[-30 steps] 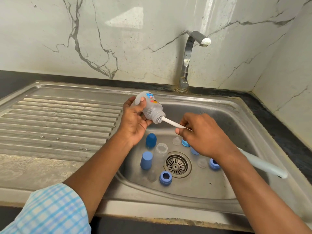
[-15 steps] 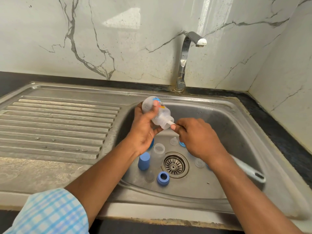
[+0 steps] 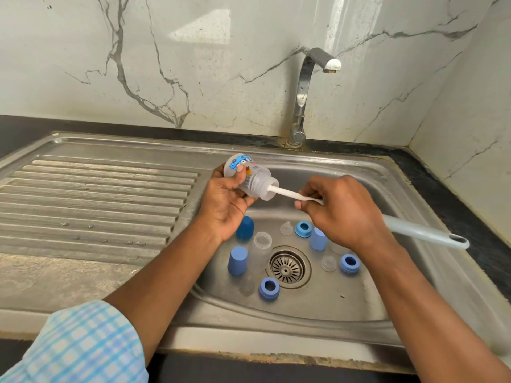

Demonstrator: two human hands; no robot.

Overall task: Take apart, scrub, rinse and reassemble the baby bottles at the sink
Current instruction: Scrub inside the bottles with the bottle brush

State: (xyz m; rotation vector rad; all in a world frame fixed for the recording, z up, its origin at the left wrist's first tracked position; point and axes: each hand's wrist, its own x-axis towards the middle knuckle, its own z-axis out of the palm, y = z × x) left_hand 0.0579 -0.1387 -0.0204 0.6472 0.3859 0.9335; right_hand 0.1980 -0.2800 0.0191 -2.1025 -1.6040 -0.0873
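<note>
My left hand point(image 3: 225, 205) grips a small clear baby bottle point(image 3: 250, 179) with a cartoon print, tilted with its mouth toward the right, above the sink basin point(image 3: 367, 297). My right hand point(image 3: 343, 214) holds a white bottle brush point(image 3: 287, 194) by its stem; the brush head is inside the bottle and the pale handle point(image 3: 423, 233) sticks out to the right. On the basin floor lie another clear bottle point(image 3: 261, 244), blue caps point(image 3: 237, 260), blue collar rings point(image 3: 268, 288) and clear teats point(image 3: 286, 228).
The drain strainer point(image 3: 287, 268) sits in the middle of the basin. A chrome tap point(image 3: 304, 98) stands behind it, with no water running. A ribbed steel drainboard point(image 3: 91, 200) stretches to the left. Marble walls close in behind and at the right.
The brush was pushed deep into the bottle half a second ago and is now drawn partly back out, my right hand moving right. The bottle stays in my left hand.
</note>
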